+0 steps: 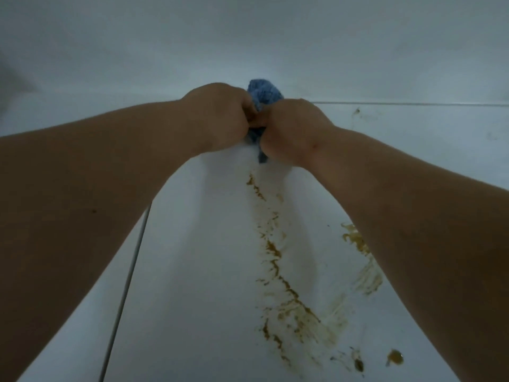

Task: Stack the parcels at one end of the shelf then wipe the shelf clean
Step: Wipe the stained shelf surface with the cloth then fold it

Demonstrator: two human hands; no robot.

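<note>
White and smooth, the shelf (209, 271) runs away from the camera toward a pale back wall (248, 37), and no parcels are seen anywhere in view — whether they are already stacked at one end cannot be told. A blue cloth (264, 96) is bunched at the far part of the shelf, gripped from both sides: the left hand (220, 111) is curled round its left part, the right hand (294, 128) is closed on its right part, and a tail of fabric hangs down between the wrists. The two hands are pressed close together, touching or nearly so.

A brown smeared streak (275, 257) is left along the shelf below the hands, running toward the near edge, with a second smudge (358, 244) just beside the right forearm and a small blob (395, 357) near the bottom right corner. Faint marks (357, 111) are also seen by the rear seam on the right.

The wiping step is judged to be under way, with most of the soil still to be lifted. Several things could go wrong from here — the wadded cloth could spread the brown residue instead of picking it up, the forearms could be dragged through the wet streak and smear it wider, and the marks at the seam could be missed.
</note>
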